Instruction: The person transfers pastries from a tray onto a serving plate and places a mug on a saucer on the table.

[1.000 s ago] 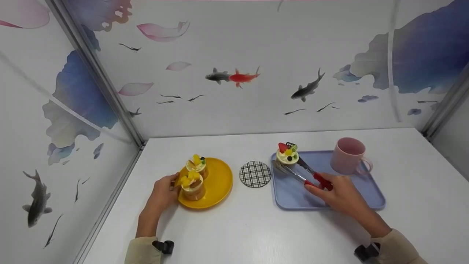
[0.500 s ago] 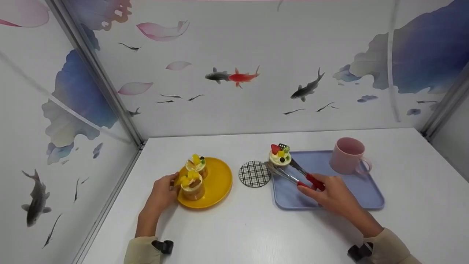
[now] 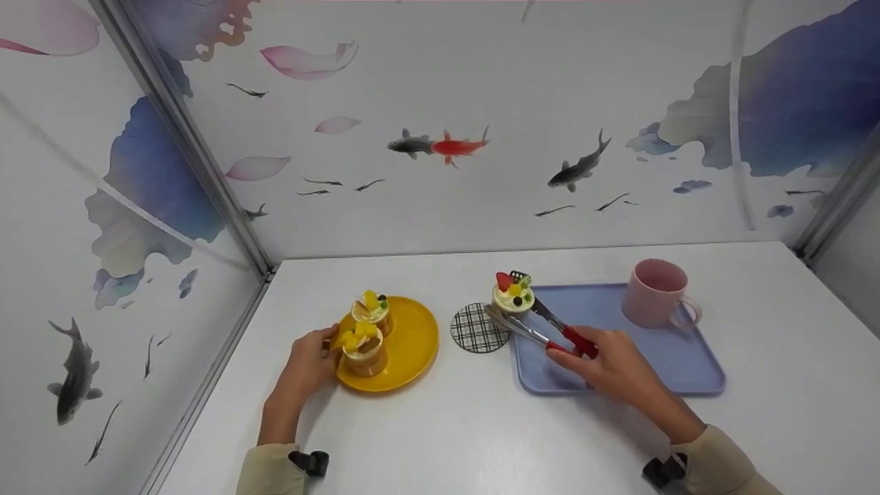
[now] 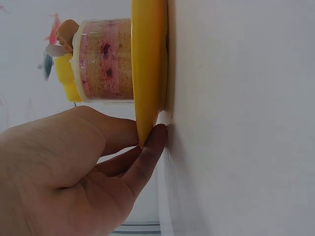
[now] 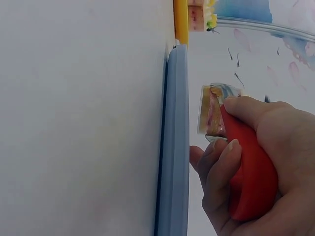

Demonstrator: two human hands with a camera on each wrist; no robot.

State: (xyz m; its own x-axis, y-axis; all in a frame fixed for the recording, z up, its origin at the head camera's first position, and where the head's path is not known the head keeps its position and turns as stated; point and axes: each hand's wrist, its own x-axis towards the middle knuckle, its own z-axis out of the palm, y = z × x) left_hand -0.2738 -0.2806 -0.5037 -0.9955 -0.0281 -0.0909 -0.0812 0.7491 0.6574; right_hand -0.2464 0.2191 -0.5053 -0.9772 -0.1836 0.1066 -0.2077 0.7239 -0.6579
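My right hand (image 3: pixel 619 361) grips red-handled tongs (image 3: pixel 581 340), whose metal ends clasp a cup cake (image 3: pixel 513 297) topped with cream, strawberry and fruit. In the right wrist view that cup cake (image 5: pixel 209 110) hangs above the level of the blue tray, and the red handle (image 5: pixel 253 172) fills my palm. In the head view it overlaps the tray's left edge and the coaster. My left hand (image 3: pixel 309 357) pinches the left rim of a yellow plate (image 3: pixel 412 344), thumb on top and fingers beneath. Two clear-sided cup cakes with yellow fruit, a nearer one (image 3: pixel 364 354) and a farther one (image 3: pixel 371 308), stand on this plate.
Between plate and tray lies a round checked coaster (image 3: pixel 474 337). The blue tray (image 3: pixel 619 378) carries a pink mug (image 3: pixel 656 295) at its back right. White panels printed with fish and petals wall in the white table (image 3: pixel 447 440) behind and on the left.
My right hand, the tongs and the held cup cake have moved left, from over the tray's back left corner toward the coaster. The left hand and plate stay in place.
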